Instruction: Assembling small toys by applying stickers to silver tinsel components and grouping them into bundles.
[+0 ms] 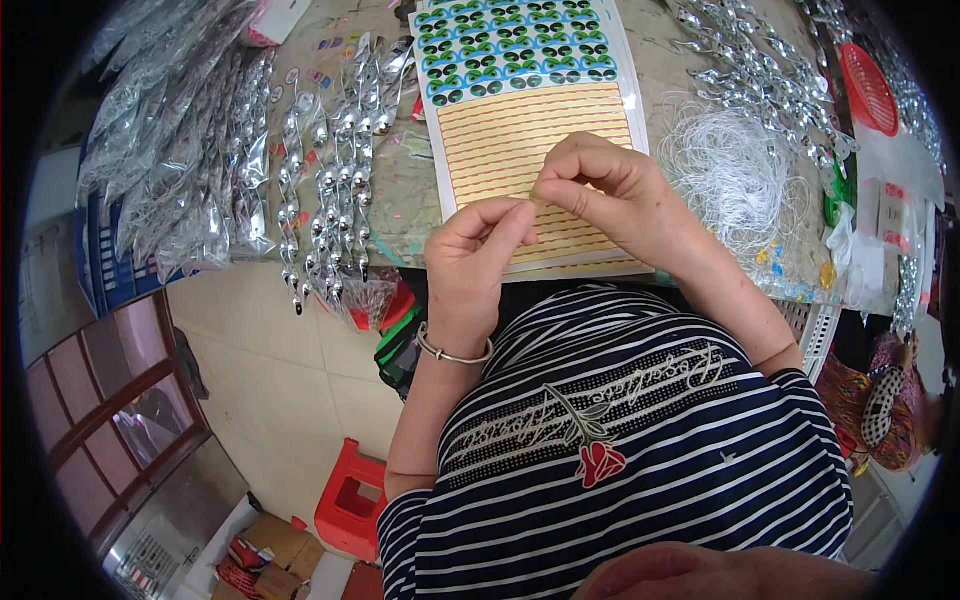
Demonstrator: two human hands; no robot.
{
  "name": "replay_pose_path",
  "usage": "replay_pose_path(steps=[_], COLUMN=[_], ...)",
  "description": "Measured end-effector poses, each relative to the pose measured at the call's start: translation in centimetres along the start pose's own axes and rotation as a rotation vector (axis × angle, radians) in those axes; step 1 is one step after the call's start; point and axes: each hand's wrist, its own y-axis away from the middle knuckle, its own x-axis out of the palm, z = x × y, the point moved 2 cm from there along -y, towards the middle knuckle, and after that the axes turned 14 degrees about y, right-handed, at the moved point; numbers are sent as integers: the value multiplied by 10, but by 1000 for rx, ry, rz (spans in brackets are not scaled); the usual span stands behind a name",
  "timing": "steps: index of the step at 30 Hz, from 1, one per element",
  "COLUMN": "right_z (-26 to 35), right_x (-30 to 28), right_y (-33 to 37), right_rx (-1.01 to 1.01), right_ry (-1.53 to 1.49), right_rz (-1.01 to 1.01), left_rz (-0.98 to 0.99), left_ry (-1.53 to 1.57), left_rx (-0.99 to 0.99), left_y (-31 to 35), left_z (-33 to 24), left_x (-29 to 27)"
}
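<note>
Both my hands are closed in pinches, held close together over a sheet of stickers. My left hand (pixel 470 250), with a bangle on its wrist, presses thumb against forefinger. A little higher and to the right, my right hand (pixel 625 195) does the same, its fingertips almost meeting the left ones. Whatever lies between the fingertips is too small to make out. Beneath them is a yellow sheet (pixel 490 140) with rows of thin wavy red lines. Above it lies a sheet of round green, blue and black stickers (pixel 515 45).
Shiny silver twisted strips (pixel 345 180) hang over the table's front edge at left, beside plastic-wrapped bundles (pixel 180 160). On the right lie tangled white string (pixel 735 165), more silver twists (pixel 750 50) and a red basket (pixel 868 90). A red stool (pixel 345 510) stands on the floor.
</note>
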Motion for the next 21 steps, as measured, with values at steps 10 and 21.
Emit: replay_pose_path(steps=[10,21], right_z=[-8,-3], right_x=[0,-2], right_y=[8,7], right_rx=[44,-166], right_ry=[-135,158], right_rz=[27,-9], left_rz=[-38,4], left_ry=[-27,-98], left_rx=[11,-22], left_y=[2,2], left_z=[-3,0], left_x=[-1,0])
